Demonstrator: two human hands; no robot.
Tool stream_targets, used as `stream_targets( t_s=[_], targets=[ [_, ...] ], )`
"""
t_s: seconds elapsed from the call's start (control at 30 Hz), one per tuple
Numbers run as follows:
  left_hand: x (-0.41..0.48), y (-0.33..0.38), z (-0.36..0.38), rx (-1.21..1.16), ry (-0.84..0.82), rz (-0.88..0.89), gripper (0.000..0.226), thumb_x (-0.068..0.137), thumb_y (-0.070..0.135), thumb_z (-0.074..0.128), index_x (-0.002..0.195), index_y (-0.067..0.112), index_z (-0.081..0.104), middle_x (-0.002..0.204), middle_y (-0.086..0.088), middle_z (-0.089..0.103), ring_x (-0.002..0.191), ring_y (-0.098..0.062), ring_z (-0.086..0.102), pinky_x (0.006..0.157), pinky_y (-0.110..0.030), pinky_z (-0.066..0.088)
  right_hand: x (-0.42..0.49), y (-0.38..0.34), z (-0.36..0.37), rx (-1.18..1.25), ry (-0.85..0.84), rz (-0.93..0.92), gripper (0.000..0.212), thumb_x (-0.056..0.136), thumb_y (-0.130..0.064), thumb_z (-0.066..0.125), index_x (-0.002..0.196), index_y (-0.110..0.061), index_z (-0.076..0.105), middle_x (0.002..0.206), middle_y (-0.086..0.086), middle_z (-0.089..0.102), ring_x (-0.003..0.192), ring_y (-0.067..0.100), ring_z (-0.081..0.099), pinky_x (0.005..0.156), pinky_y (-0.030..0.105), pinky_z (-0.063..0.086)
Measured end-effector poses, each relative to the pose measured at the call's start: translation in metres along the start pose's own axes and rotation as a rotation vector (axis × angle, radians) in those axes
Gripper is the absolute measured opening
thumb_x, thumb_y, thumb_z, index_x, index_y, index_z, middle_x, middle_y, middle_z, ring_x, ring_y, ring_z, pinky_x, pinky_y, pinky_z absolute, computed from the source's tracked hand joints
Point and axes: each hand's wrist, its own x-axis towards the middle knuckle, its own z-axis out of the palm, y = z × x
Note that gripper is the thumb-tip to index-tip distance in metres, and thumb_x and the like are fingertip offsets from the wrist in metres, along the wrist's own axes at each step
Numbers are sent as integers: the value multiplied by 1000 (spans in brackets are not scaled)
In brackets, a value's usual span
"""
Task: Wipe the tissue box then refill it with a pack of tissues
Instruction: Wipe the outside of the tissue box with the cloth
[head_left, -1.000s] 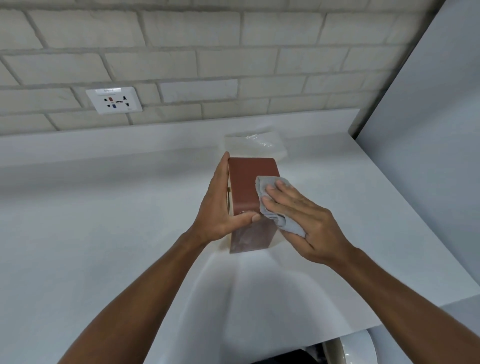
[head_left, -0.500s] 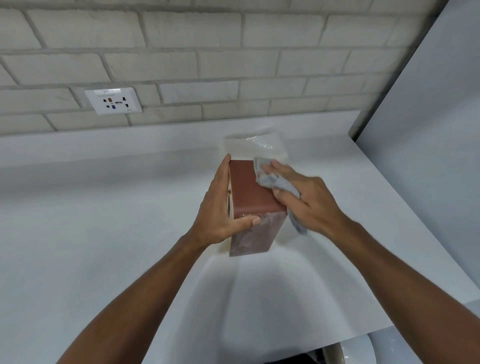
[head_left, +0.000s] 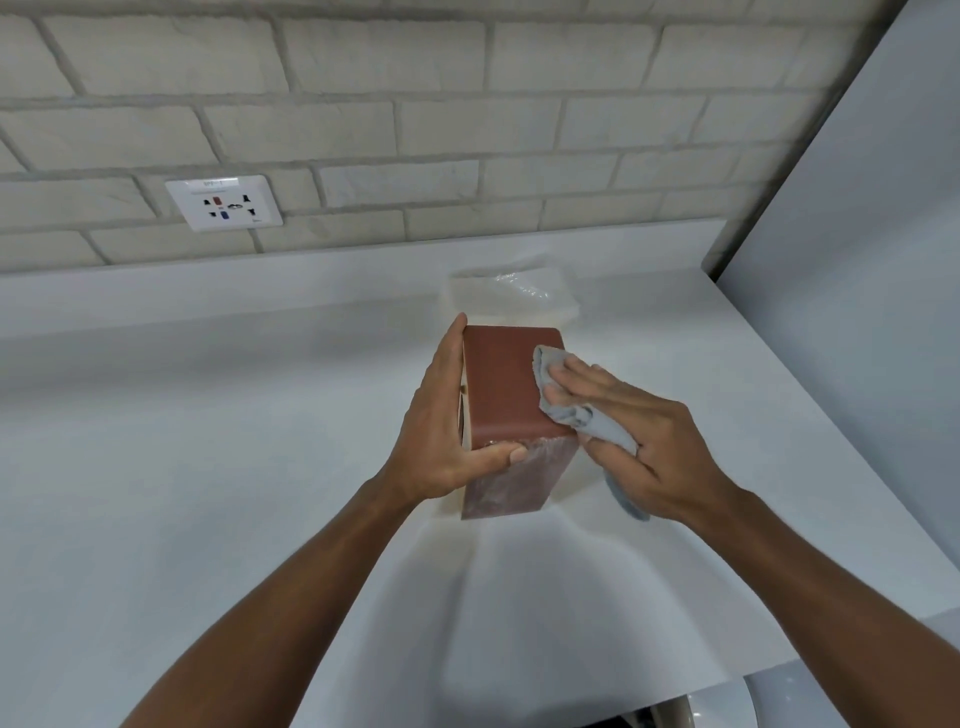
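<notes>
Cloth (head_left: 566, 413) slid nearer on tissue box (head_left: 501, 384), right hand (head_left: 641, 441) pinching it, left hand (head_left: 436, 431) gripping box; white counter (head_left: 208, 467).

A reddish-brown tissue box (head_left: 506, 387) stands on a white countertop (head_left: 208, 467). The left hand (head_left: 441, 421) holds the box's left side, fingers straight along it and thumb across the near edge. The right hand (head_left: 631, 439) presses a grey cloth (head_left: 563, 397) against the box's upper face near the right edge. Just behind the box lies a clear-wrapped pack of tissues (head_left: 511, 296). A white wall socket (head_left: 224, 202) sits in the pale brick wall (head_left: 467, 104).
</notes>
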Motion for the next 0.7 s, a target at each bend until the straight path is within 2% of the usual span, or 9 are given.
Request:
stream_targets(
  t_s=[0.07,0.13,0.27,0.37,0.5,0.63,0.7],
  targets=[
    [1,-1,0,-11,-8,-3,131,68,66,82,164,31,0,169,7,27,154,-18,33,121,-54,37,4,6,-7,-3,-6,19,45,90,-4,57,135,-7,57,143,3,53,140,16,41,117,43,32],
    [1,0,0,-5,-5,-13,134,67,71,80,165,29,-1,170,6,25,155,-18,31,122,-55,35,10,7,-9,-33,16,25,43,92,-9,55,135,-8,58,143,3,53,141,15,41,117,45,32],
    [-1,-2,1,7,0,3,132,68,62,81,165,26,0,169,10,25,154,-17,33,121,-54,35,1,6,-7,-35,-11,-55,44,89,-5,59,133,-6,59,143,6,53,139,19,43,116,44,33],
    [1,-1,0,-4,-1,5,133,68,71,79,165,27,-1,170,10,23,155,-17,31,121,-56,34,3,7,-10,-44,32,3,44,90,-8,55,134,-7,57,143,5,54,139,17,43,116,46,34],
    [1,-1,-1,-8,-16,28,134,70,79,74,165,24,-2,170,19,17,158,-14,24,123,-57,30,-7,-4,0,-23,6,-69,47,85,-1,62,131,-5,59,142,6,54,136,20,47,115,45,35],
    [1,-4,0,-16,-14,-7,135,68,66,82,166,25,-1,172,10,17,158,-17,23,124,-57,30,14,5,-5,4,85,95,48,90,-9,55,137,-17,52,143,0,53,139,14,43,115,46,33],
    [1,-2,1,-21,-16,-6,133,68,62,83,165,25,-1,171,8,20,158,-17,25,125,-55,29,21,-6,3,-47,68,83,46,90,-13,55,136,-18,54,143,1,52,139,12,42,117,42,32]
  ],
)
